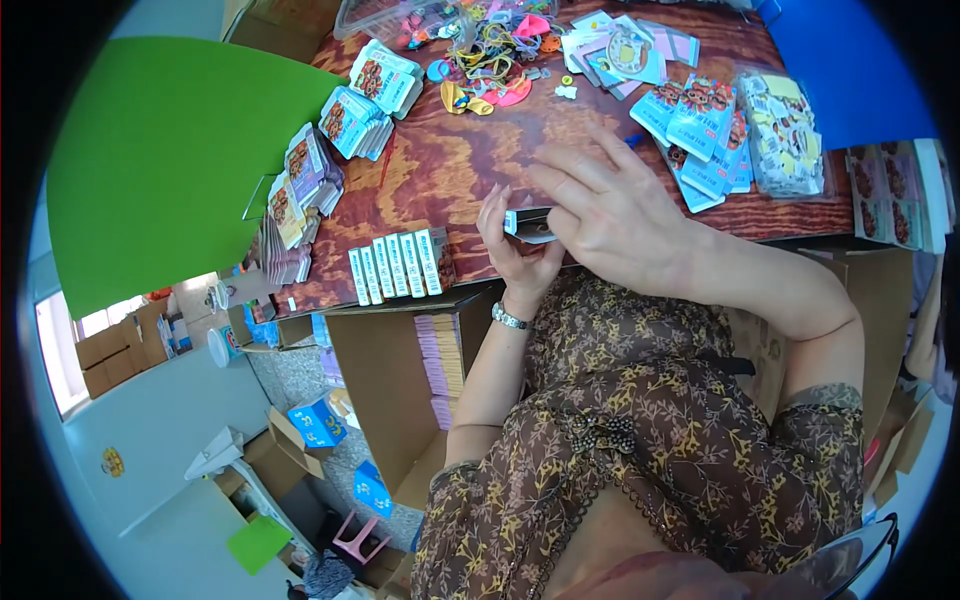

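Observation:
Close to the table's near edge, my left hand [525, 262] grips a small flat box [530, 224] by its sides. The box's end facing me is open and shows a dark inside. Over its right side reaches my right hand [625, 215], fingers stretched and apart, one fingertip touching the box's opening. Whether anything small sits under those fingers is hidden. To the left, several slim white-and-brown boxes [395, 265] stand in a row. A pile of blue printed pouches [700, 130] lies right of my right hand, beside a clear bag of printed pieces [783, 135].
Stacks of printed cards [355, 120] line the table's left side. Rubber bands and balloons [495, 60] lie at the far middle, with pale cards [628, 50] beside them. A cardboard box [385, 390] stands below the near edge. Green [170, 170] and blue [850, 70] panels flank the table.

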